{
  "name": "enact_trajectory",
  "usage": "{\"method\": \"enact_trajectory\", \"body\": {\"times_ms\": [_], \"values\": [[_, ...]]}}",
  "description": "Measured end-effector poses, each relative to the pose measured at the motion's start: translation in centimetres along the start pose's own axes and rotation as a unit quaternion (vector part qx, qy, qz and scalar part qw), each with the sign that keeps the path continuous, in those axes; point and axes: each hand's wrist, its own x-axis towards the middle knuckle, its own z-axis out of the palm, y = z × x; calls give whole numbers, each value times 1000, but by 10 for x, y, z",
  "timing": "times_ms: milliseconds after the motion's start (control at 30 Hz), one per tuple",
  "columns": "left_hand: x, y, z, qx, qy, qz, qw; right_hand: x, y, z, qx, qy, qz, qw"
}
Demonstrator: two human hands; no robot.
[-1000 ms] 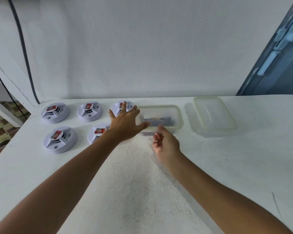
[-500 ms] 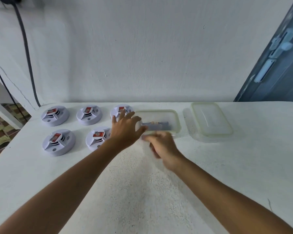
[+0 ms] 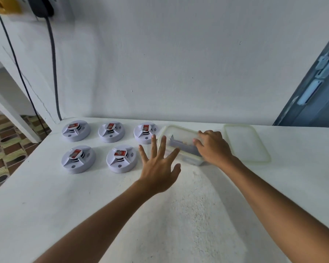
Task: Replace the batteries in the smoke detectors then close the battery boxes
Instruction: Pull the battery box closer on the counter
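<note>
While both forearms reach forward over the white table (image 3: 46, 215), the left hand (image 3: 159, 168) hovers with its fingers straight and spread, holding nothing, its fingertips at the left edge of the clear plastic container (image 3: 180, 145). The right hand (image 3: 214, 149) is at the container's right side, its fingers curled over the rim and reaching inside; whether they grip the rim or something within, I cannot tell. The container is tilted and has dark grey blocks inside, probably batteries (image 3: 184, 147), though they are blurred. Just right of the container, past the right hand, lies its clear lid (image 3: 249, 143), flat on the table. Left of the container sit five white smoke detectors, each with a red label on top: two in the nearer row (image 3: 78, 158) (image 3: 122, 158) and three in the farther row (image 3: 76, 130) (image 3: 111, 130) (image 3: 144, 132). Behind the container rises a white wall (image 3: 179, 63), with black cables (image 3: 53, 63) hanging far to its left and a blue door (image 3: 315, 95) far to its right.
</note>
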Motion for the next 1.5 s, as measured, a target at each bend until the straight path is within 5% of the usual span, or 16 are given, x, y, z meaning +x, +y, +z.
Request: {"method": "enact_trajectory", "body": {"times_ms": [200,533,633,700,767,867,933,1000,1133,1367,1433,1500], "values": [[25,-12,-24,-7,-52,-41,998,-24,-11,-13,-70,-1,-1,998],[60,-36,-31,-35,-131,-21,990,-53,-34,-15,-26,3,-19,999],[64,-41,-31,-55,-141,-11,988,-64,-39,-16,31,16,-8,999],[65,-43,-30,-69,-142,-8,987,-71,-43,-15,143,-58,22,988],[66,-43,-28,-80,-138,-8,987,-76,-48,-13,316,-183,87,927],[65,-44,-25,-92,-135,-11,986,-86,-58,-1,556,-324,194,740],[66,-44,-24,-97,-136,-12,986,-89,-63,12,709,-283,273,586],[67,-44,-24,-98,-139,-10,985,-88,-69,21,781,-198,330,492],[67,-42,-26,-97,-141,-11,985,-86,-86,30,793,-134,384,453],[65,-38,-28,-93,-142,-20,985,-83,-98,42,780,-74,404,472],[62,-37,-30,-94,-138,-22,986,-79,-98,34,782,-102,419,450],[59,-35,-31,-98,-119,-21,988,-80,-94,20,756,-215,381,487]]}}
